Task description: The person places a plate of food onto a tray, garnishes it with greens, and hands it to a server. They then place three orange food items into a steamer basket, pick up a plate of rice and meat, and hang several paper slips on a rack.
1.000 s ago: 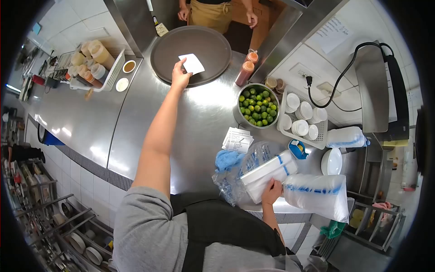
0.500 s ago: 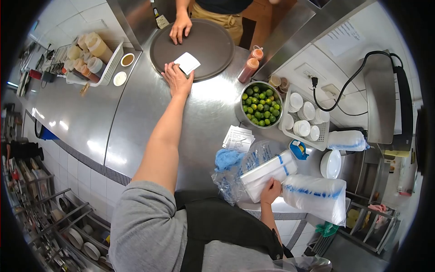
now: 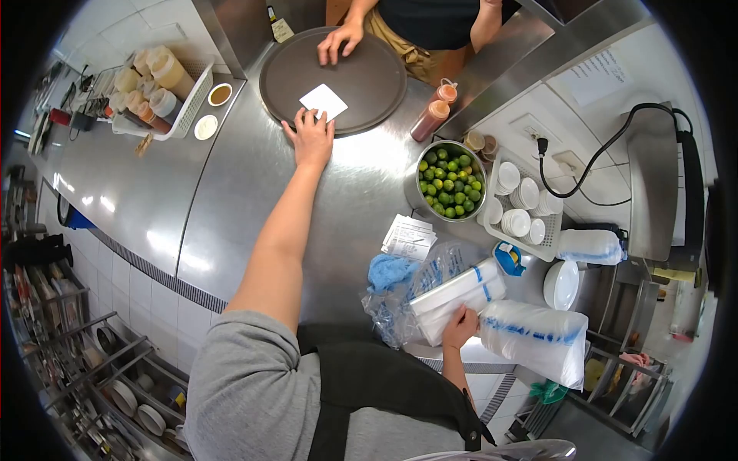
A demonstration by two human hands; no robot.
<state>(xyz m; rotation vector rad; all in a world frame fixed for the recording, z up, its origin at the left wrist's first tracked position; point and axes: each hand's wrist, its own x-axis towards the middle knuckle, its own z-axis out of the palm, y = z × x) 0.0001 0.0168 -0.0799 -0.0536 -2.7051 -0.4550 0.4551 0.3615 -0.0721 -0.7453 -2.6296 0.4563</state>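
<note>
My left hand (image 3: 310, 140) reaches forward over the near rim of a round dark brown tray (image 3: 369, 98). Its fingers are spread, with the tips at the lower edge of a small white paper slip (image 3: 324, 101) on the tray. Across the tray, a co-worker's hand (image 3: 343, 40) hovers over the far part or rests on it. Close to my body, my right hand (image 3: 460, 326) is closed at the edge of a flat stack of white plastic bags (image 3: 446, 301) with a blue band round it. A thick clear bag bundle (image 3: 534, 338) lies just right of that hand.
A steel pot of small green limes (image 3: 451, 183) stands right of centre, with orange sauce bottles (image 3: 430, 121) behind it. White cups fill a basket (image 3: 547, 247). Printed slips (image 3: 408, 237) and a blue cloth (image 3: 390, 272) lie nearer. At left is a basket of squeeze bottles (image 3: 181, 115).
My left hand has drawn back slightly from the paper slip, which now lies flatter on the tray. The co-worker's hand has shifted right. My right hand stays at the bags.
</note>
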